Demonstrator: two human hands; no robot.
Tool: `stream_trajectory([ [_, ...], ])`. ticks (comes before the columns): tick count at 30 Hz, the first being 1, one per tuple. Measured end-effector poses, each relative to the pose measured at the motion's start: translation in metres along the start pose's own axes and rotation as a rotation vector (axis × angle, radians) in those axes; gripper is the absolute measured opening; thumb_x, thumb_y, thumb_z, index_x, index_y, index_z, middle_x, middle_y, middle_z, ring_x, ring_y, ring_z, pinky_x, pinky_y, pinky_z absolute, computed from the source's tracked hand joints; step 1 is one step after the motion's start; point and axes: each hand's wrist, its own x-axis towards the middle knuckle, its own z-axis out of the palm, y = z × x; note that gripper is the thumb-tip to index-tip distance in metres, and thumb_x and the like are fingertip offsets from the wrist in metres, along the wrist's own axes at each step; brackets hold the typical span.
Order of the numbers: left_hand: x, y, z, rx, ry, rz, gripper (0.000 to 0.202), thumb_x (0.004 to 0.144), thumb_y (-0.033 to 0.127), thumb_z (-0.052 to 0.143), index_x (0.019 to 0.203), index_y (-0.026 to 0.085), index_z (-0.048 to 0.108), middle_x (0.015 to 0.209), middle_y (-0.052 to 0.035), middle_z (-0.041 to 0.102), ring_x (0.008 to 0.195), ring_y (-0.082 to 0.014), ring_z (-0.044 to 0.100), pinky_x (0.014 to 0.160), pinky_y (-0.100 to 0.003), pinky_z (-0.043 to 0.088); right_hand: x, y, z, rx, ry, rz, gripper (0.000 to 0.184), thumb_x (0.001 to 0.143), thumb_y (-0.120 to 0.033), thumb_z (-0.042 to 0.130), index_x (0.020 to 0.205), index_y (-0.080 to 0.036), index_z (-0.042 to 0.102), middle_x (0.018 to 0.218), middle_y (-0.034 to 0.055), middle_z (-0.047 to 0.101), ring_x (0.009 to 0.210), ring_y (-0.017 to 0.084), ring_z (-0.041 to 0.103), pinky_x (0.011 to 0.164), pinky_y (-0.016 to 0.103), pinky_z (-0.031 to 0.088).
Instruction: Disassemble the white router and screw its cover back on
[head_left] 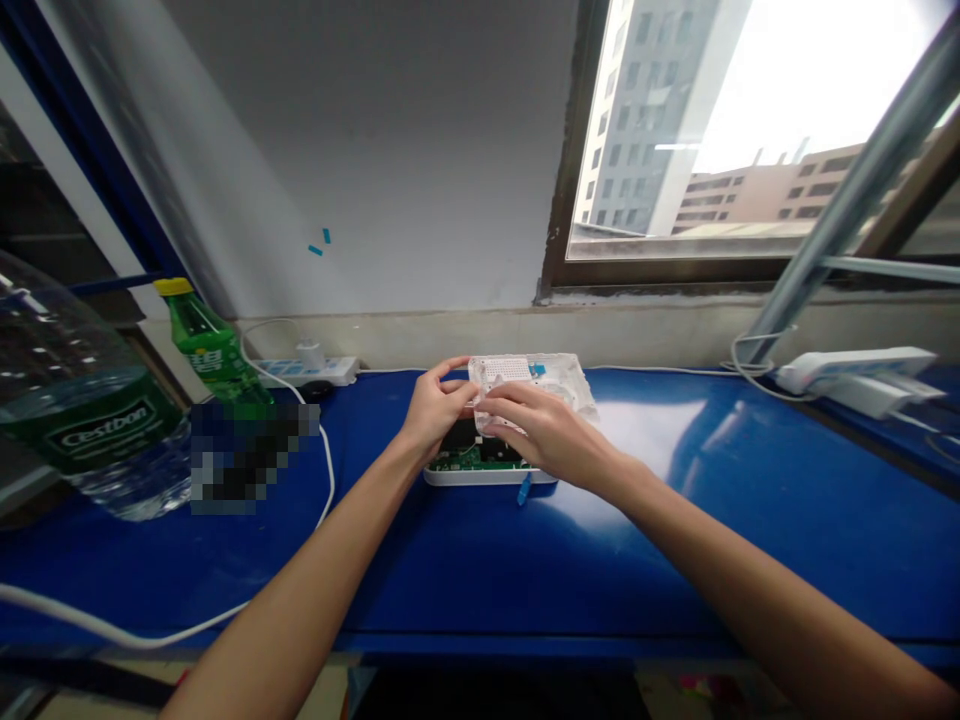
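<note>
A white plastic cover [571,376], with a grid of small holes and a blue patch, is tilted up above a white casing [450,478]. Inside the casing a green circuit board [469,461] and dark parts are visible. My left hand [433,412] grips the cover's left edge between thumb and fingers. My right hand [546,430] is closed over the cover's near left part, its fingertips close to my left thumb and partly hiding the board. Just in front of the casing lies a small blue piece [524,489].
On the left of the blue table [465,570] stand a large water bottle [97,435] and a green bottle [217,350]. A power strip [341,371] is behind them, and a white cable [328,470] runs forward. White adapters [855,375] sit by a metal post [840,190] at right.
</note>
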Motion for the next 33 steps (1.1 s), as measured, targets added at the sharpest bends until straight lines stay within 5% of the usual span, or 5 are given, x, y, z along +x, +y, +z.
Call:
stream_trajectory([
  [6, 0.009, 0.015, -0.020, -0.026, 0.110, -0.004, 0.056, 0.066, 0.011, 0.077, 0.121, 0.012, 0.066, 0.074, -0.0061, 0.074, 0.055, -0.0167, 0.067, 0.049, -0.024, 0.055, -0.009, 0.007, -0.023, -0.224, 0.308, 0.075, 0.025, 0.098, -0.021, 0.059, 0.123, -0.025, 0.062, 0.126, 0.0114, 0.064, 0.122, 0.030, 0.057, 0.104, 0.053, 0.047],
  [12, 0.016, 0.022, -0.037, -0.078, 0.136, 0.024, 0.055, 0.071, 0.014, 0.077, 0.126, 0.015, 0.066, 0.085, -0.0065, 0.076, 0.060, -0.0144, 0.067, 0.050, -0.020, 0.052, -0.017, 0.040, -0.039, 0.277, 0.436, 0.733, 0.066, 0.091, -0.044, 0.068, 0.148, -0.021, 0.043, 0.114, 0.0136, 0.070, 0.090, 0.026, 0.070, 0.079, 0.042, 0.059],
  [19, 0.005, 0.032, -0.036, -0.199, -0.286, 0.013, 0.078, 0.077, 0.071, 0.074, 0.136, 0.021, 0.059, 0.146, -0.0138, 0.057, 0.132, -0.0358, 0.056, 0.097, -0.042, 0.057, -0.021, 0.050, -0.021, 0.942, 0.338, 0.997, 0.041, 0.082, -0.037, 0.074, 0.117, -0.020, 0.058, 0.087, 0.0047, 0.070, 0.069, 0.017, 0.067, 0.066, 0.035, 0.061],
  [23, -0.004, 0.028, -0.025, -0.205, -0.459, 0.008, 0.089, 0.069, 0.057, 0.088, 0.144, 0.032, 0.049, 0.154, -0.0100, 0.049, 0.138, -0.0400, 0.049, 0.103, -0.054, 0.052, -0.015, 0.034, -0.012, 1.069, 0.286, 0.994, 0.043, 0.082, -0.030, 0.075, 0.117, -0.023, 0.051, 0.095, 0.0060, 0.074, 0.076, 0.018, 0.072, 0.075, 0.035, 0.063],
  [33, 0.014, 0.017, -0.035, -0.236, 0.135, -0.156, 0.024, 0.073, 0.009, 0.068, 0.096, 0.013, 0.064, 0.092, -0.0076, 0.073, 0.076, -0.0187, 0.069, 0.065, -0.030, 0.060, -0.022, 0.031, -0.022, 0.605, -0.049, 0.597, 0.032, 0.092, -0.046, 0.068, 0.108, -0.021, 0.056, 0.086, 0.0030, 0.072, 0.072, 0.017, 0.067, 0.066, 0.031, 0.052],
])
